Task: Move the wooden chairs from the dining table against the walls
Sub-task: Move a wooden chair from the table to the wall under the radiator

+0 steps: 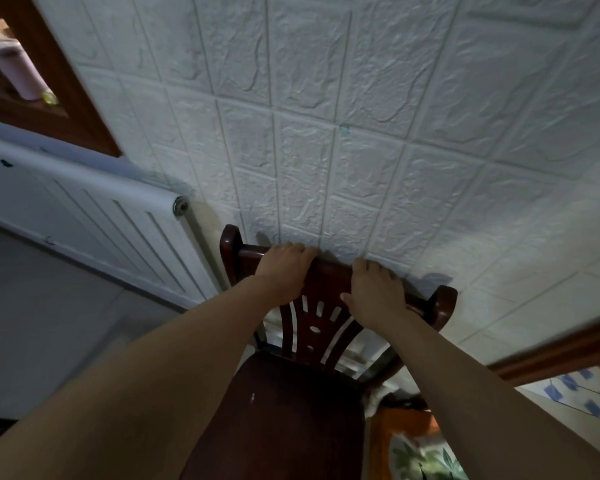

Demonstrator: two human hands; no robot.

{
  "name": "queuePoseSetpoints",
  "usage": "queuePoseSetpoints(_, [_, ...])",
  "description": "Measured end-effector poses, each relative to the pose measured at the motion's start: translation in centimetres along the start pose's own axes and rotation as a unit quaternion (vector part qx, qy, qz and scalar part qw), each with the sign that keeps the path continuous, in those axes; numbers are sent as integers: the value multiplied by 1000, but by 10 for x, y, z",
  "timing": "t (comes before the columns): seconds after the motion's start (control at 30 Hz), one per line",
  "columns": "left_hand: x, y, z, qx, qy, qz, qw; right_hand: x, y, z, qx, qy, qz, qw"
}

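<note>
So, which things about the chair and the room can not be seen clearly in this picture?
- Chair legs and the floor under it: hidden by the seat, head view.
- Fingertips of the left hand and right hand: curled behind the top rail.
- Items behind the wooden frame, top left: blurred, cut off.
- Patterned cloth, bottom: cut off.

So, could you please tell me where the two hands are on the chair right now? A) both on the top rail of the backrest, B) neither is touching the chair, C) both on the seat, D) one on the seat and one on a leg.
A: the left hand and right hand both grip the top rail of the chair, close to the white wall.
</note>
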State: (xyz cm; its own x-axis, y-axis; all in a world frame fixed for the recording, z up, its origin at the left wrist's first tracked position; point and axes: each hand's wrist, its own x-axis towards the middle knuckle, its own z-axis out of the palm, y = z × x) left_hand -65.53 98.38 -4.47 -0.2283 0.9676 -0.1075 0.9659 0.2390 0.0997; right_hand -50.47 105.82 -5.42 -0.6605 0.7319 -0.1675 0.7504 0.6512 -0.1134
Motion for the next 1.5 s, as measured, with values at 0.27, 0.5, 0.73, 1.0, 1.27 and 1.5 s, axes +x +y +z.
queuePoseSetpoints(0.27, [-43, -20, -19, -28, -16, -29, 999, -23, -42, -5, -13, 11, -38, 999])
queuePoseSetpoints(0.5, [-114, -58, -42, -2, -12, -105, 994, -51, -121, -19, 20, -5, -105, 994])
queuePoseSetpoints(0.73, [-224, -120, -63, 9, 6, -186, 983, -100, -227, -25, 30, -8, -175, 984])
queuePoseSetpoints(1.0, [-388, -189, -71, -20, 26, -263, 964, -173, -370, -9, 18, -25, -249, 968])
queuePoseSetpoints(1.27, [-548, -253, -63, -42, 42, -383, 922, -245, -508, 17, 43, -26, -332, 942])
queuePoseSetpoints(1.5, [-609, -305, -55, -65, 34, -449, 890, -261, -582, 23, 42, -11, -378, 925])
